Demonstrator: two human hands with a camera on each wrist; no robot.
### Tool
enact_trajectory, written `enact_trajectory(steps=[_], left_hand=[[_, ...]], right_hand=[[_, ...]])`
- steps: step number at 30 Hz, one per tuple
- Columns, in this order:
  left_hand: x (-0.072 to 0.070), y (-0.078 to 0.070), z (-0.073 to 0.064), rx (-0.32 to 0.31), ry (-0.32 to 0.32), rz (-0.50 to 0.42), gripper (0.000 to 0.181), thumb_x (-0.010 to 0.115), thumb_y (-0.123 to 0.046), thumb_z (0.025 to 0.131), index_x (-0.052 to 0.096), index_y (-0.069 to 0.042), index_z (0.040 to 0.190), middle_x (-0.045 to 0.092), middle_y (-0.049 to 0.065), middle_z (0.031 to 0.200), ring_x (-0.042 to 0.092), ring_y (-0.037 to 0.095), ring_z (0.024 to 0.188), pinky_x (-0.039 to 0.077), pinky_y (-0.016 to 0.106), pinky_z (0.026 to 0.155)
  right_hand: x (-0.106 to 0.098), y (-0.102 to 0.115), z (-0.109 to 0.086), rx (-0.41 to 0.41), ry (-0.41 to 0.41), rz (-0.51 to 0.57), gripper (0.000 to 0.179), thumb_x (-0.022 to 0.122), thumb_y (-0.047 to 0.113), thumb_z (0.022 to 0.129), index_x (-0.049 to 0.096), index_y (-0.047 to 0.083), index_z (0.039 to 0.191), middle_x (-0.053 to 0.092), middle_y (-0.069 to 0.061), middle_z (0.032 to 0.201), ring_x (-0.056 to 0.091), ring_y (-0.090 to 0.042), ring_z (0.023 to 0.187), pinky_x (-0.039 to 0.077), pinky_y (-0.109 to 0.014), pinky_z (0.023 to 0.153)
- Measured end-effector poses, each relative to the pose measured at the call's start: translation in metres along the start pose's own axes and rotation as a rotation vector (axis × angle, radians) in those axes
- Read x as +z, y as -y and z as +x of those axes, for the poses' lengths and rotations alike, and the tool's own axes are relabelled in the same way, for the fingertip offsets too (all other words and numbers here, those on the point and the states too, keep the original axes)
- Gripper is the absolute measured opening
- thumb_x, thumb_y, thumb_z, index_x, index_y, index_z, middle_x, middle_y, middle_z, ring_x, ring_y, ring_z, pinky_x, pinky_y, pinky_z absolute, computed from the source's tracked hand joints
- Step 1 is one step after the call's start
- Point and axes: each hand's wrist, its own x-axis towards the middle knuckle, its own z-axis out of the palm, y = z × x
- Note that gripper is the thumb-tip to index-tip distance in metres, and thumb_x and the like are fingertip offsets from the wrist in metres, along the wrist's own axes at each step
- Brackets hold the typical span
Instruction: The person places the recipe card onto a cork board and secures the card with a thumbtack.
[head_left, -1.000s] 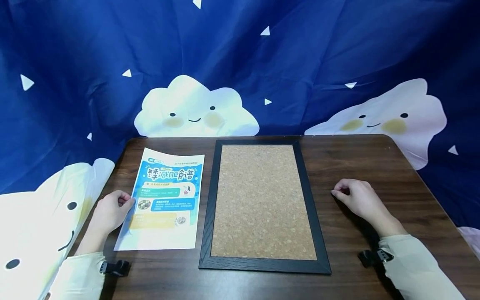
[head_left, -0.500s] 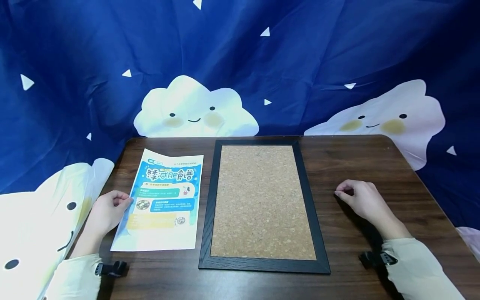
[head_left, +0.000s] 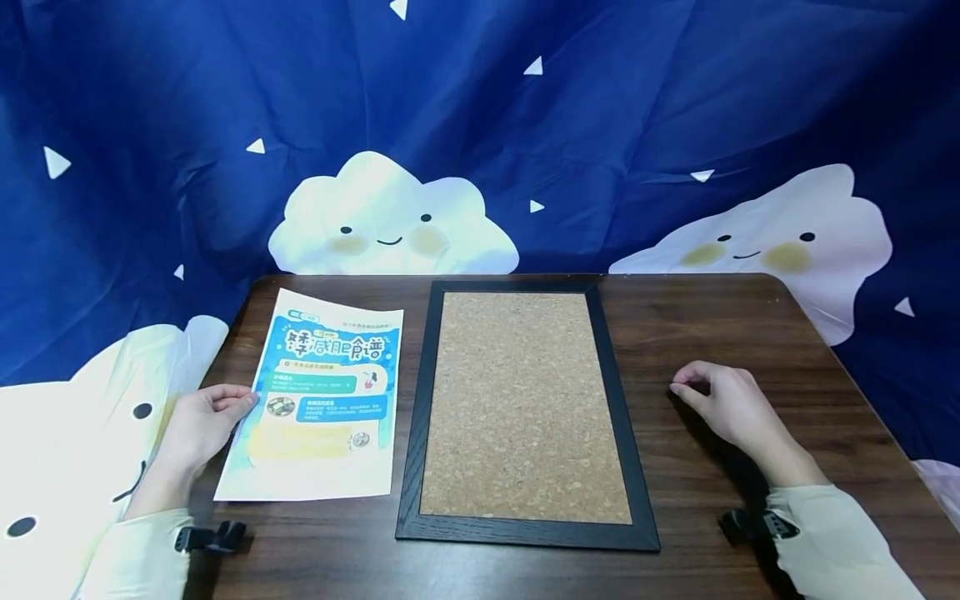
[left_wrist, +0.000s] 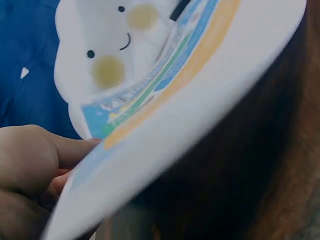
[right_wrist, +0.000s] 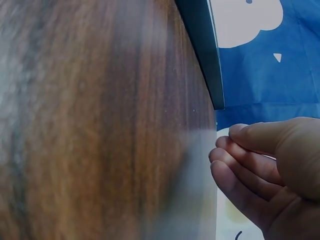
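My left hand point(head_left: 197, 427) pinches the left edge of a printed paper sheet point(head_left: 321, 408) between thumb and fingers. The sheet has a blue header with large Chinese lettering and coloured text bands. In the left wrist view the sheet point(left_wrist: 165, 125) bows upward, with dark shadow beneath its near edge. To its right lies a cork board point(head_left: 525, 408) in a black frame, flat on the table and apart from the paper. Right of the board, my right hand point(head_left: 738, 410) hangs low over the wood, fingers loosely curled with nothing in them.
The dark wooden table point(head_left: 720, 317) ends at a back edge just behind the board. Beyond it hangs a blue curtain point(head_left: 585, 108) with smiling clouds and small white triangles, which also drapes along the left side. Each sleeve cuff carries a black wrist device point(head_left: 213, 537).
My left hand has drawn a little to the left, and the sheet has shifted left with it. The right hand moved slightly right, then stayed. The board stays in place.
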Motion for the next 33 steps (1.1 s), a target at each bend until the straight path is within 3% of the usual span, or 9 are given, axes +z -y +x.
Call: enact_trajectory(steps=[12,19,27,33], left_hand=[[-0.011,0.001,-0.003,-0.039,0.047,-0.146,0.042,0.053,-0.034,0.097,0.057,0.000,0.121,0.070,0.001,0.086,0.065,0.009,0.069,0.054,0.028,0.056],[-0.013,-0.003,-0.007,-0.054,0.100,-0.307,0.044,0.056,-0.037,0.096,0.055,0.000,0.120,0.070,-0.012,0.080,0.068,0.010,0.070,0.057,0.031,0.058],[-0.008,-0.013,-0.014,-0.082,0.194,-0.564,0.037,0.064,-0.036,0.090,0.057,-0.007,0.113,0.073,-0.008,0.083,0.070,0.013,0.072,0.058,0.032,0.058],[-0.002,-0.023,-0.019,-0.057,0.227,-0.645,0.032,0.065,-0.031,0.091,0.058,-0.006,0.110,0.073,-0.006,0.083,0.069,0.011,0.070,0.057,0.029,0.056]], right_hand=[[0.000,0.004,-0.003,-0.040,-0.030,0.019,0.005,0.071,0.014,0.086,0.068,0.012,0.089,0.069,-0.005,0.084,0.056,-0.021,0.074,0.048,-0.041,0.067],[-0.001,0.003,-0.009,-0.045,-0.045,0.021,0.007,0.071,0.016,0.086,0.068,0.012,0.091,0.069,-0.005,0.085,0.055,-0.020,0.073,0.048,-0.040,0.066],[-0.005,0.008,-0.007,-0.070,-0.101,0.040,0.006,0.071,0.016,0.086,0.068,0.013,0.092,0.070,-0.006,0.087,0.058,-0.022,0.076,0.048,-0.044,0.069],[-0.006,0.015,-0.005,-0.114,-0.160,0.047,0.010,0.073,0.014,0.084,0.070,0.015,0.094,0.072,-0.004,0.089,0.060,-0.019,0.078,0.048,-0.034,0.066]])
